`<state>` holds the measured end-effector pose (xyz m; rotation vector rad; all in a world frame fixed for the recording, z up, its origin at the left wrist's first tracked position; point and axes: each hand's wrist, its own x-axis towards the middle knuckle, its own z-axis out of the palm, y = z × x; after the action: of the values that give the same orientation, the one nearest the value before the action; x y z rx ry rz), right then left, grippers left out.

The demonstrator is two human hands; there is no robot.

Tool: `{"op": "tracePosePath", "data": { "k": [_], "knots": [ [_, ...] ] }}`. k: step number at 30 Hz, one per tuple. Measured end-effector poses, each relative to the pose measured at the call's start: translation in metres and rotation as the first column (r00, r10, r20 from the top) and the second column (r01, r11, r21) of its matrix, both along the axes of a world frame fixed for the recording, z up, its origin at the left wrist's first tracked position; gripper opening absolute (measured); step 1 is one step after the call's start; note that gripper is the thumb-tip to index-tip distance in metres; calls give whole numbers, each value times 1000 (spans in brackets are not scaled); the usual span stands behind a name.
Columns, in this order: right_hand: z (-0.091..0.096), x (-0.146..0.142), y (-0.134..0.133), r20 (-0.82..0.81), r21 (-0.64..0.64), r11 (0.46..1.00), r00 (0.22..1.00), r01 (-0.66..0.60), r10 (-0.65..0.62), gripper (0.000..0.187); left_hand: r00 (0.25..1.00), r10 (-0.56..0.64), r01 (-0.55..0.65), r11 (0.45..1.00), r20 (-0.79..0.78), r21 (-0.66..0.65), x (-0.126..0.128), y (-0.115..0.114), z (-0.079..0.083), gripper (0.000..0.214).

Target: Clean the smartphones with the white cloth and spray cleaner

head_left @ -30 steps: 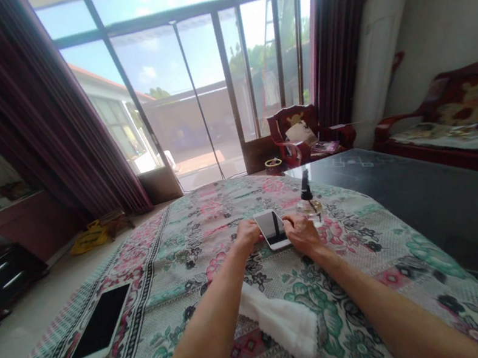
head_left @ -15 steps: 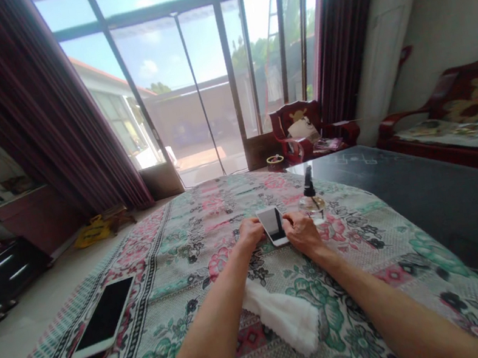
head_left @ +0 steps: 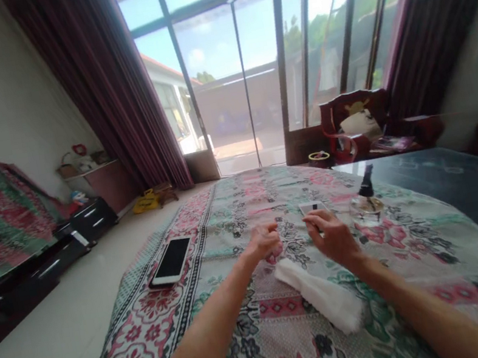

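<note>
A small white phone (head_left: 312, 207) with a dark patch on its screen lies on the floral tablecloth, its near part hidden behind my right hand (head_left: 331, 235). That hand's fingers are bent and a little apart; I cannot tell whether they touch the phone. To the left, apart from it, my left hand (head_left: 265, 241) hovers low over the cloth with loosely bent fingers and nothing visible in them. Closer to me, between my forearms, is a crumpled white cloth (head_left: 321, 294). Right of my right hand stands a clear glass bottle (head_left: 367, 209) with a black top.
A larger white phone (head_left: 173, 261) with a dark screen lies near the left edge of the covered table (head_left: 263, 184). A dark tabletop (head_left: 409, 173) adjoins on the right. Beyond are a red wooden armchair (head_left: 357, 139), glass doors and a low black cabinet (head_left: 89, 221).
My hands have come off the small phone's sides; the left is now apart from it and the right is in front of it. The view has turned left.
</note>
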<state>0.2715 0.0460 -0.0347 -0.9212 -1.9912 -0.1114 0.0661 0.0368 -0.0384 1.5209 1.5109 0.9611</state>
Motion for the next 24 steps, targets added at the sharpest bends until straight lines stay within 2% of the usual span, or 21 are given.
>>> {"op": "tracePosePath", "data": {
  "k": [3, 6, 10, 15, 18, 21, 24],
  "knots": [
    [-8, -14, -8, 29, -141, 966, 974, -217, 223, 25, 990, 107, -99, 991, -95, 86, -38, -29, 1, 21],
    [-17, -17, -7, 86, -294, 922, 953, -253, 289, 28, 969, 181, -151, 974, -171, 171, -67, -55, 1, 24],
    [-21, -13, -1, 114, -376, 911, 967, -170, 228, 31, 947, 220, -150, 948, -236, 282, -83, -82, -9, 25],
    [-13, -19, 0, 237, -401, 911, 949, -100, 208, 33, 927, 279, -152, 891, -251, 428, -78, -95, -23, 35],
    [-5, -28, -2, 377, -402, 915, 908, -14, 180, 32, 915, 321, -176, 862, -243, 476, -76, -96, -27, 35],
    [7, -40, -4, 548, -378, 916, 830, 135, 104, 31, 897, 382, -223, 827, -224, 516, -77, -97, -27, 32],
    [19, -60, -7, 623, -392, 882, 781, 262, 46, 29, 864, 460, -288, 786, -206, 547, -88, -100, -21, 32]
  ]
}}
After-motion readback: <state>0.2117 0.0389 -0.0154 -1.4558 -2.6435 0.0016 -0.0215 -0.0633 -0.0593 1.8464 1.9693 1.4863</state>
